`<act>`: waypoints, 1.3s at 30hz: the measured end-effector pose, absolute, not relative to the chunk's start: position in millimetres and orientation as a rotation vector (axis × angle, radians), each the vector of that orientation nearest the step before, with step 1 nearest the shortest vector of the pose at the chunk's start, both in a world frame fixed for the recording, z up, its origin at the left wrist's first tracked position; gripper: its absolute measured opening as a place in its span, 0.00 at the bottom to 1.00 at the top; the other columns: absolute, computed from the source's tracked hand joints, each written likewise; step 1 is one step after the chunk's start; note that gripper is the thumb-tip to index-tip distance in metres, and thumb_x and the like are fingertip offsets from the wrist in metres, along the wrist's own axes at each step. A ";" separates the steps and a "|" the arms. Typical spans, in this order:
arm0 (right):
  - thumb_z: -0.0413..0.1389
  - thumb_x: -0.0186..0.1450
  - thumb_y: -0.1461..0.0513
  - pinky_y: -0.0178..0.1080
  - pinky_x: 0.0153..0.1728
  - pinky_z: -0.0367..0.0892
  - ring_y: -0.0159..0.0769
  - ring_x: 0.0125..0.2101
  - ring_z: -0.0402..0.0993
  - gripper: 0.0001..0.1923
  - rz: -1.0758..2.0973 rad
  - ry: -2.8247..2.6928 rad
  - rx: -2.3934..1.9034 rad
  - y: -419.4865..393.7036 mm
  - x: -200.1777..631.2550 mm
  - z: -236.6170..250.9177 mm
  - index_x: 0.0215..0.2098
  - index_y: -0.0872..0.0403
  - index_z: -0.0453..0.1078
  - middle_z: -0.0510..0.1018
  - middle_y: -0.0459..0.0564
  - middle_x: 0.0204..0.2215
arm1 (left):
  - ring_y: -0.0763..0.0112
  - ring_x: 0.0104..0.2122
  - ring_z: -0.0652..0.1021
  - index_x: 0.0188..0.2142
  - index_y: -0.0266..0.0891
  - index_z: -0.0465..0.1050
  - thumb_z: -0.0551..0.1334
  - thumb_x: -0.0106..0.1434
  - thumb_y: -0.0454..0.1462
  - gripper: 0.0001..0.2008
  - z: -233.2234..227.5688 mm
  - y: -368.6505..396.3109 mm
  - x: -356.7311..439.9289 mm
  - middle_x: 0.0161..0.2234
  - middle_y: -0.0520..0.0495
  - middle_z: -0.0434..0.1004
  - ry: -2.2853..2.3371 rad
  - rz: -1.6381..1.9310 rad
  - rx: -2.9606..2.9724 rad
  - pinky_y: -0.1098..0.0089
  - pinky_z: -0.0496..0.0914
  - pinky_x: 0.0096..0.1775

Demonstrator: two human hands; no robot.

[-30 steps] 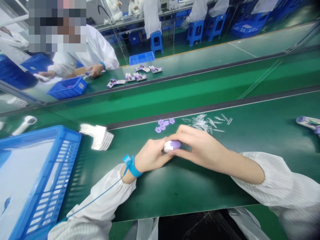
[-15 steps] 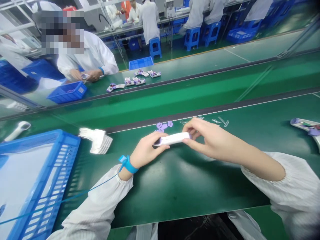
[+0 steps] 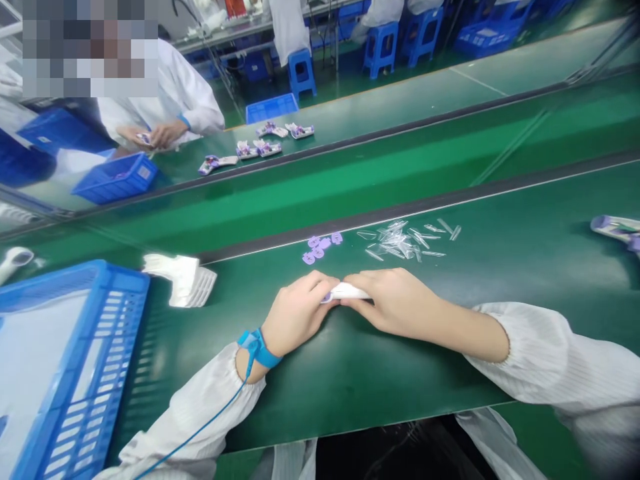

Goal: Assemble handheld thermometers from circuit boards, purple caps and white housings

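Between my hands is a white plastic device housing (image 3: 349, 291) with a purple end, held just above the green table. My left hand (image 3: 301, 308) wraps its fingers round the purple end; a blue wrist strap (image 3: 260, 348) with a cord circles that wrist. My right hand (image 3: 400, 300) grips the other end, its thumb and fingers closed on the white shell. Much of the housing is hidden by the fingers. Beyond the hands lie several small purple plastic parts (image 3: 320, 245) and a heap of clear plastic strips (image 3: 397, 239).
Stacked white shells (image 3: 187, 281) lie on the left beside a blue crate (image 3: 117, 320). At the right edge rests a half-open device (image 3: 615, 228) with purple parts. Across the divider, a co-worker (image 3: 165, 93) handles a part near a blue bin (image 3: 117, 179) and several opened devices (image 3: 263, 147).
My right hand has moved left along the housing, closer to my left hand, covering more of it. The clear strips now show fully. The camera view has tilted down slightly.
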State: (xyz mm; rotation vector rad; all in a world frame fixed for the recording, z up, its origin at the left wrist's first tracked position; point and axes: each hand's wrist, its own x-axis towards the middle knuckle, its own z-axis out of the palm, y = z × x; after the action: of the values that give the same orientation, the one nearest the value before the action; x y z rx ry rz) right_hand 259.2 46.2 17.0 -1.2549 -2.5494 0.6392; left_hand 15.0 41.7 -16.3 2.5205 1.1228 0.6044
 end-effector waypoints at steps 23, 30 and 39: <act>0.47 0.79 0.52 0.32 0.25 0.75 0.32 0.22 0.80 0.23 2.665 -0.971 -0.859 65.0 257.8 14.7 0.41 0.58 0.78 0.83 0.51 0.25 | 0.57 0.49 0.83 0.49 0.42 0.80 0.50 0.81 0.49 0.22 -2.6 58.8 10.4 0.43 0.41 0.83 0.660 1.526 2.149 0.48 0.75 0.59; 0.49 0.76 0.38 0.43 0.38 0.80 0.41 0.32 0.84 0.32 2.302 -1.430 -0.862 49.9 244.8 3.5 0.41 0.57 0.76 0.85 0.55 0.32 | 0.69 0.22 0.75 0.27 0.42 0.71 0.49 0.81 0.52 0.29 33.2 54.8 52.5 0.19 0.51 0.72 0.698 1.636 1.170 0.66 0.75 0.33; 0.45 0.82 0.48 0.41 0.52 0.74 0.37 0.47 0.79 0.19 0.905 -1.376 -0.731 75.1 195.2 66.8 0.47 0.49 0.73 0.79 0.49 0.44 | 0.71 0.24 0.77 0.42 0.43 0.76 0.54 0.80 0.52 0.20 42.9 51.2 84.3 0.28 0.52 0.78 0.647 1.578 1.462 0.68 0.72 0.31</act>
State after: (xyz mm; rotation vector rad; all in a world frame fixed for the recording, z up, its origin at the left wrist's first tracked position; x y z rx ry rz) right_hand 195.2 75.1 66.8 -0.7314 -1.3763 0.9046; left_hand 84.3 51.2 42.9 1.4619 0.6474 1.5777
